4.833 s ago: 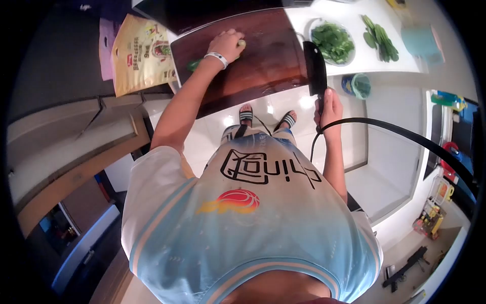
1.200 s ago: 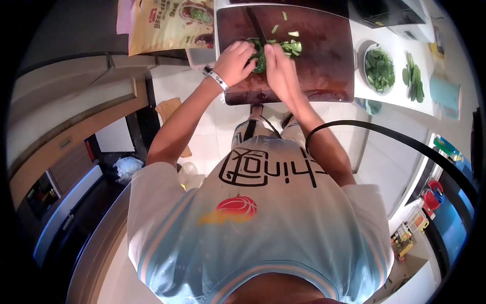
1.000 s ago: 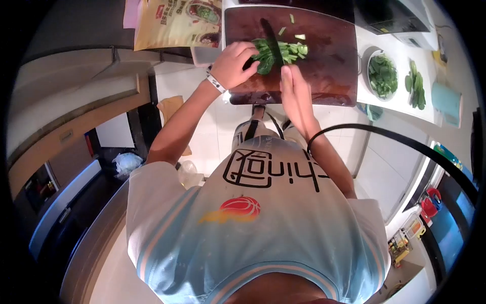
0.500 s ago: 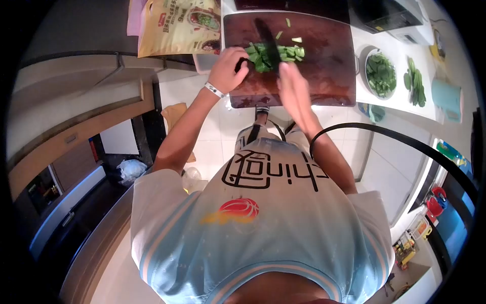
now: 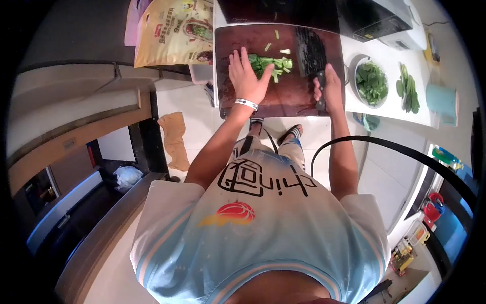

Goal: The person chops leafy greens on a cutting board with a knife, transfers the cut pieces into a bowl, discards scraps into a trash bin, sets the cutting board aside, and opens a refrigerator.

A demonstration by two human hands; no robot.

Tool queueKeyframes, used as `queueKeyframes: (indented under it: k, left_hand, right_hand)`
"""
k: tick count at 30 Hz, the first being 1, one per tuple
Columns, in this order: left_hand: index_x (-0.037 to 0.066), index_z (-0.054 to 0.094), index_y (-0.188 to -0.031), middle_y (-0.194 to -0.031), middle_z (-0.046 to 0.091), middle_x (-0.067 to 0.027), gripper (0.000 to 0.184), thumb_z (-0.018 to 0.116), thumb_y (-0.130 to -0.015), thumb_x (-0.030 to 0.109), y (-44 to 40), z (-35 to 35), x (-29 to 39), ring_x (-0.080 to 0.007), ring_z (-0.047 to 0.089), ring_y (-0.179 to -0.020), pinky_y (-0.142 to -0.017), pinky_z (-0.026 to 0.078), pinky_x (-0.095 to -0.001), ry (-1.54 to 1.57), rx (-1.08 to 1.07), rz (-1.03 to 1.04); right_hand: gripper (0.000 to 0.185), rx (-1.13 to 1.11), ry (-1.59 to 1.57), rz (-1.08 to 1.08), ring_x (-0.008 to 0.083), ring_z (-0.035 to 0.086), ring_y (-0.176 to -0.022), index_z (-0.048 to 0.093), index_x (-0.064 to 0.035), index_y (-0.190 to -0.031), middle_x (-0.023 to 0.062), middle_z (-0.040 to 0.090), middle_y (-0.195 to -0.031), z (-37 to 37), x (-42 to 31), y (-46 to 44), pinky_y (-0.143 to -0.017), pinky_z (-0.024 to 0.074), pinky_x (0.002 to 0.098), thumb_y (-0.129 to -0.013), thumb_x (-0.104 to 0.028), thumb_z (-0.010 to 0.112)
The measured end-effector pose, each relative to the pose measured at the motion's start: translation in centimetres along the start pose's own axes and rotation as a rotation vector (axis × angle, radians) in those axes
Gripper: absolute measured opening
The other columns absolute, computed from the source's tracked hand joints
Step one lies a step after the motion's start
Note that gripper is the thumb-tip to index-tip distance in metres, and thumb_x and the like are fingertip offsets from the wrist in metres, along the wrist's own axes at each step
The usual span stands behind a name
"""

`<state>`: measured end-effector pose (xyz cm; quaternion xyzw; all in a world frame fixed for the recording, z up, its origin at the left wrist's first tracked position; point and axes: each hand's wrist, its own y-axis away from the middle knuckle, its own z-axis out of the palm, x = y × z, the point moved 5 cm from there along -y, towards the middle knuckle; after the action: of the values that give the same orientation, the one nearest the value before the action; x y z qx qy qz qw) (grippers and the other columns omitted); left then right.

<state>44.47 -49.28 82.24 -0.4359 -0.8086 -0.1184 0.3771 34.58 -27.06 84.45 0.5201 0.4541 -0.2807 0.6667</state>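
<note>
On the dark brown cutting board (image 5: 293, 99) lies a small heap of chopped green leaves and stems (image 5: 278, 66), with a few loose stem pieces beyond it. My left hand (image 5: 249, 78), fingers spread, is at the heap's left side, its thumb against the greens. My right hand (image 5: 331, 88) is wrapped round the handle of a cleaver (image 5: 310, 50) at the board's right side. The broad dark blade lies flat over the board, apart from the greens.
To the right stand a bowl of cut leaves (image 5: 371, 83), a bunch of uncut greens (image 5: 407, 90) and a light teal container (image 5: 441, 101). A yellow food bag (image 5: 174, 35) is at the left. Behind the board are a black cooktop (image 5: 278, 10) and a dark appliance (image 5: 374, 17).
The cleaver has moved right, from upright over the greens to flat at the board's right side. My left hand has opened and shifted right against the heap.
</note>
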Motion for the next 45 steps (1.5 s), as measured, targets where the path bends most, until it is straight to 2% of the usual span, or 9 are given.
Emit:
queueKeyframes:
  k: [6,11,14,19,24,34,37,40,45]
  left_hand:
    - [-0.003,0.023,-0.149,-0.152,0.024,-0.0304,0.089,0.060,-0.089,0.051,-0.1,1.2,1.2,-0.0419,0.016,-0.145,-0.117,0.011,-0.0528,0.095,0.088,-0.122]
    - [0.004,0.027,-0.150,-0.154,0.025,-0.0251,0.084,0.056,-0.090,0.055,-0.9,2.2,2.2,-0.0392,0.020,-0.144,-0.117,0.013,-0.0506,0.041,0.193,-0.187]
    - [0.004,0.027,-0.150,-0.155,0.024,-0.0238,0.084,0.056,-0.089,0.055,-1.0,2.7,3.3,-0.0377,0.020,-0.145,-0.117,0.012,-0.0502,-0.003,0.161,-0.134]
    - [0.000,0.045,-0.140,-0.149,0.035,-0.0249,0.072,0.057,-0.090,0.050,-0.3,3.1,3.8,-0.0396,0.029,-0.141,-0.114,0.023,-0.0490,-0.058,0.233,-0.033]
    - [-0.005,0.045,-0.137,-0.149,0.035,-0.0268,0.064,0.057,-0.092,0.039,0.5,5.3,5.8,-0.0442,0.029,-0.139,-0.115,0.024,-0.0474,0.045,0.164,0.044]
    - [-0.005,0.046,-0.135,-0.147,0.037,-0.0263,0.061,0.059,-0.092,0.035,-0.3,13.5,24.6,-0.0439,0.031,-0.138,-0.114,0.026,-0.0483,0.185,0.045,0.503]
    - [-0.004,0.044,-0.136,-0.147,0.038,-0.0251,0.056,0.055,-0.094,0.031,0.7,17.7,29.3,-0.0420,0.032,-0.138,-0.114,0.026,-0.0479,0.234,-0.070,0.543]
    - [-0.004,0.042,-0.137,-0.145,0.040,-0.0248,0.052,0.050,-0.096,0.026,1.3,21.8,31.4,-0.0412,0.033,-0.137,-0.113,0.029,-0.0464,0.306,-0.161,0.565]
    - [-0.005,0.045,-0.133,-0.139,0.046,-0.0230,0.046,0.047,-0.097,0.022,1.7,25.0,31.3,-0.0382,0.048,-0.124,-0.105,0.037,-0.0458,0.024,-0.224,0.534]
  right_hand:
    - [0.034,-0.205,0.208,0.049,0.0098,0.042,-0.041,0.047,-0.0081,-0.103,0.0036,0.050,-0.065,1.5,-1.7,-4.3,-0.038,0.0382,0.0249,-0.104,-0.041,0.037]
    - [0.040,-0.356,0.285,0.084,0.0090,0.042,-0.038,0.049,-0.0071,-0.102,0.0019,0.050,-0.061,3.3,-1.2,-4.5,-0.036,0.0381,0.0253,-0.103,-0.045,0.038]
    - [0.038,-0.389,0.210,0.155,0.0097,0.041,-0.037,0.048,-0.0076,-0.107,0.0018,0.049,-0.061,4.3,0.3,-3.2,-0.035,0.0373,0.0257,-0.103,-0.044,0.039]
    - [0.030,-0.432,-0.089,0.284,0.0111,0.039,-0.039,0.044,-0.0118,-0.108,0.0038,0.046,-0.063,5.8,2.0,0.1,-0.036,0.0354,0.0271,-0.104,-0.041,0.039]
    - [0.028,-0.442,-0.262,0.290,0.0100,0.038,-0.040,0.043,-0.0117,-0.110,0.0047,0.047,-0.065,3.1,1.8,1.9,-0.035,0.0335,0.0247,-0.105,-0.038,0.038]
    - [0.033,-0.096,-0.386,0.056,0.0104,0.036,-0.041,0.043,-0.0118,-0.101,0.0041,0.046,-0.065,-12.4,-5.2,5.2,-0.037,0.0328,0.0248,-0.104,-0.043,0.035]
    - [0.034,0.041,-0.377,-0.039,0.0103,0.037,-0.041,0.044,-0.0098,-0.099,0.0038,0.046,-0.064,-17.6,-5.5,5.5,-0.037,0.0338,0.0255,-0.105,-0.042,0.033]
    - [0.036,0.154,-0.312,-0.087,0.0106,0.039,-0.040,0.045,-0.0072,-0.095,0.0040,0.047,-0.062,-21.3,-5.1,5.1,-0.035,0.0345,0.0261,-0.105,-0.040,0.033]
    - [0.038,0.241,-0.159,-0.150,0.0112,0.040,-0.037,0.045,-0.0066,-0.090,0.0030,0.046,-0.058,-24.0,-4.7,4.5,-0.035,0.0355,0.0265,-0.105,-0.039,0.033]
